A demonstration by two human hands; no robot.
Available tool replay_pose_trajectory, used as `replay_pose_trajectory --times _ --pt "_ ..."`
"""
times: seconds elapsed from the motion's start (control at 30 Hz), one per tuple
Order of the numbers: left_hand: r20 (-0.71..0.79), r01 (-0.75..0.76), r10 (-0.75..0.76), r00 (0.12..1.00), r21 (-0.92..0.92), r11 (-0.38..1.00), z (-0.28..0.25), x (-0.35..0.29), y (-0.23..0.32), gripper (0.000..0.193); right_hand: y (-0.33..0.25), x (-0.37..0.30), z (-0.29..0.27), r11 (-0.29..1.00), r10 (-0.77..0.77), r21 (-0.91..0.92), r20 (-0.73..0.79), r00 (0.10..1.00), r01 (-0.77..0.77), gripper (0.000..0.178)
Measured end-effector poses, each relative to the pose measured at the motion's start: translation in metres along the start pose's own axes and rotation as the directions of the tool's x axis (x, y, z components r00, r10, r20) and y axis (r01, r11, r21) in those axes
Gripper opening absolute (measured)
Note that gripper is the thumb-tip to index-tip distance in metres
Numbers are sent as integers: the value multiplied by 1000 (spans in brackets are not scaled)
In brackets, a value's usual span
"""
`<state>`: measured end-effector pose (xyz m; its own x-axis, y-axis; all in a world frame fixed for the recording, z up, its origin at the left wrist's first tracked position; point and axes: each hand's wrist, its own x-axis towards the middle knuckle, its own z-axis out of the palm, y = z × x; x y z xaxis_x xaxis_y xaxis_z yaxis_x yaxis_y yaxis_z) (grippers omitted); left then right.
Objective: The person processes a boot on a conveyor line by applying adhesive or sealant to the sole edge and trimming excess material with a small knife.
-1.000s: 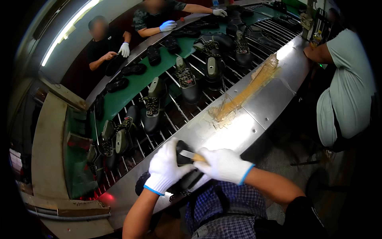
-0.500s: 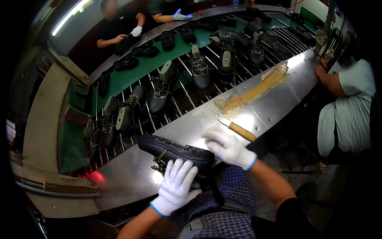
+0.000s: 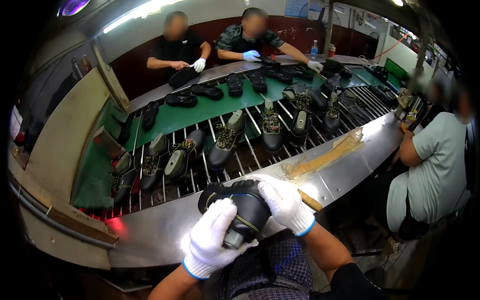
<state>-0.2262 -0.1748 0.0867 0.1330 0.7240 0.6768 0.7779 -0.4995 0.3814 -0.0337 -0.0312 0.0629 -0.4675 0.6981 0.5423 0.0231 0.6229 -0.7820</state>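
Between my two white-gloved hands is a black shoe (image 3: 248, 206) with yellow stitching, tilted above the metal ledge in front of me. A grey block, apparently a shoe last (image 3: 233, 239), shows at its opening. My left hand (image 3: 215, 240) grips the shoe from the left, near the block. Around its right end curl the fingers of my right hand (image 3: 282, 202), partly hidden behind it. Just beyond that hand lies a knife, of which only the wooden handle (image 3: 310, 200) is visible on the ledge.
Several black shoes on grey lasts (image 3: 227, 142) stand on a roller rack (image 3: 252, 156). Behind them, black soles (image 3: 207, 91) lie on a green belt (image 3: 165, 117). Brown tape (image 3: 330, 156) covers part of the metal ledge (image 3: 150, 227). Two gloved co-workers stand opposite; another person (image 3: 430, 165) sits right.
The shoe, sole up under my spread left hand before, is now turned and held in both hands. My right hand has closed on it and hides the knife's blade. The view has tilted upward.
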Motion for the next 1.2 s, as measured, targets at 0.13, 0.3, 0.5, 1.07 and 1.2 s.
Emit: replay_pose_trajectory --times 0.13,0.3,0.5,1.07,1.2 --pt "63 -60 58 996 42 997 8 1 -1 90 -36 6 -17 902 334 -347 187 924 -256 37" --pt "117 -129 134 984 -46 991 10 -8 4 82 -39 -14 -30 826 167 -564 271 948 16 37" --pt "134 -157 166 977 -77 985 22 -31 13 51 -23 -49 -7 929 367 -105 156 917 -354 34" --pt "153 -43 25 988 117 992 -7 -28 -30 65 -1 14 49 958 165 -283 384 908 -54 34" --pt "170 -75 48 984 159 984 7 -27 -32 60 -1 16 41 906 289 -414 435 853 -95 41"
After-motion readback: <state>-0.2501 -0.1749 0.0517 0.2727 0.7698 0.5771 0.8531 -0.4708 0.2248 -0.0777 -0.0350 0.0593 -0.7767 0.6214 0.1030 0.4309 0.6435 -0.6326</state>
